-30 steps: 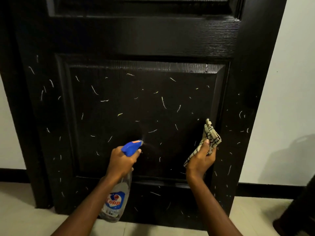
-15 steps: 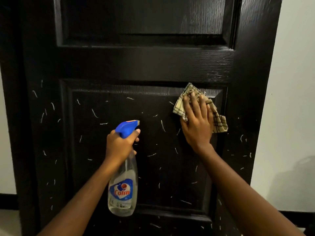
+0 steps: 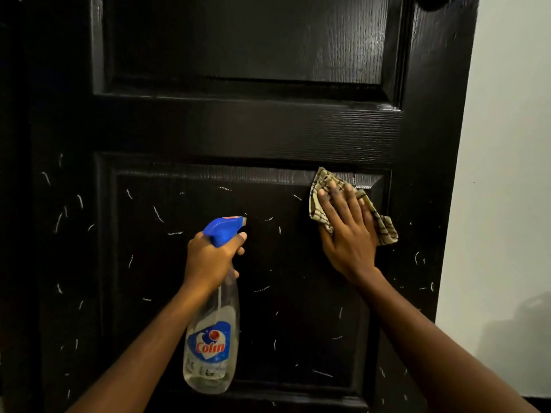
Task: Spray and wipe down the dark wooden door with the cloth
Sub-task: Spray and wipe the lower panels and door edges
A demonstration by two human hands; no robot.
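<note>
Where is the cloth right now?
In the head view, the cloth is pressed flat by the right hand against the door, at the lower panel's upper right corner.

Door (image 3: 238,129): black, glossy wood grain, scattered with short white curved flecks (image 3: 158,214). Cloth (image 3: 384,228): cream with dark brown check lines. Spray bottle (image 3: 229,311): clear body, blue trigger head (image 3: 222,231) with orange-red tip, blue label (image 3: 210,342), red lettering. Wall (image 3: 507,144): pale grey-white, plain.

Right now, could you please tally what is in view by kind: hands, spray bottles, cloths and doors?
hands: 2 (left hand, right hand)
spray bottle: 1
cloth: 1
door: 1
total: 5
</note>
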